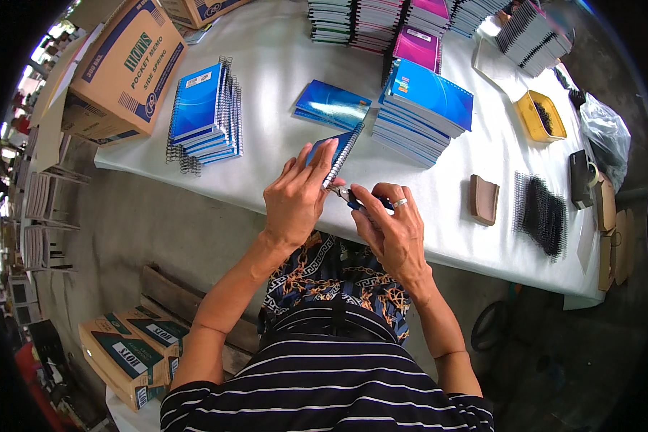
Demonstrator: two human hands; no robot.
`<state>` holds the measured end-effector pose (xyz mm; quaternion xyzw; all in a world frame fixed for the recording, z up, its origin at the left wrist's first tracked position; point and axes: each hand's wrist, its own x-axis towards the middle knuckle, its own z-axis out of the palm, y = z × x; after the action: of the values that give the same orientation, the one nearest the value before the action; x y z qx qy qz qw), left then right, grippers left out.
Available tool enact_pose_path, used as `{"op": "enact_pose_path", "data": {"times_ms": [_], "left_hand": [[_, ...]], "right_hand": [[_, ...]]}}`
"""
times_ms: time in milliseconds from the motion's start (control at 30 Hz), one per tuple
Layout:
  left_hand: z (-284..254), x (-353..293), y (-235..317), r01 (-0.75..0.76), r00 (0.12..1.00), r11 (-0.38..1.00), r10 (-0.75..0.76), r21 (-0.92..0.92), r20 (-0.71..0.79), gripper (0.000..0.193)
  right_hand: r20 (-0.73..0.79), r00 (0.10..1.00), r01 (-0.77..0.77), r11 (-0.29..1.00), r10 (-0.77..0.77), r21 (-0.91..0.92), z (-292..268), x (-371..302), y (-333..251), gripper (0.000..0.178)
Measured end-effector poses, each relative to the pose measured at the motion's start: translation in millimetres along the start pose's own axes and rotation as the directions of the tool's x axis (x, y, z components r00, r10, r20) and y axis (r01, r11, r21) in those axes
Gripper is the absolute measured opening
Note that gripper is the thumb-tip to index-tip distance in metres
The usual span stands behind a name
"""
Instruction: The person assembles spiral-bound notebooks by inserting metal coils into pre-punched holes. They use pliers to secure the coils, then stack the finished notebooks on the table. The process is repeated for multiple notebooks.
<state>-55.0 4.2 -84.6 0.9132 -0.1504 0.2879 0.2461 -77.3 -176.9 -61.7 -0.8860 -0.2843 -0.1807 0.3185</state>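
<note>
My left hand (295, 194) is closed on a blue notebook (325, 149), tilted with its black spiral spine (345, 155) toward the right. In my right hand (396, 234) is a pair of pliers (344, 194) with dark blue handles. The jaws of the pliers meet the near end of the spiral, close to my left fingertips. Behind the held notebook lie a few blue notebooks (331, 103) without visible coils. A taller stack of blue notebooks (426, 101) stands to their right. To the left rises a pile of coil-bound blue notebooks (198, 108).
A large cardboard box (126, 68) stands on the table's left end. At the right are a brown block (484, 199), a heap of black coils (541, 216), a yellow container (540, 117) and a tape roll (592, 175). Stacked magenta notebooks (417, 47) stand at the back.
</note>
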Motion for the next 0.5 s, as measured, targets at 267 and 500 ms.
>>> {"op": "enact_pose_path", "data": {"times_ms": [267, 500], "left_hand": [[-10.7, 1.8, -1.0, -0.039, 0.999, 0.996, 0.038, 0.08, 0.024, 0.069], [-64.1, 38.0, -32.6, -0.074, 0.974, 0.939, 0.141, 0.335, -0.179, 0.063]], "right_hand": [[0.708, 0.67, -0.717, 0.442, 0.224, 0.538, -14.8, 22.3, 21.2, 0.024], [0.498, 0.829, -0.459, 0.818, 0.254, 0.347, -20.4, 46.5, 27.0, 0.027]]}}
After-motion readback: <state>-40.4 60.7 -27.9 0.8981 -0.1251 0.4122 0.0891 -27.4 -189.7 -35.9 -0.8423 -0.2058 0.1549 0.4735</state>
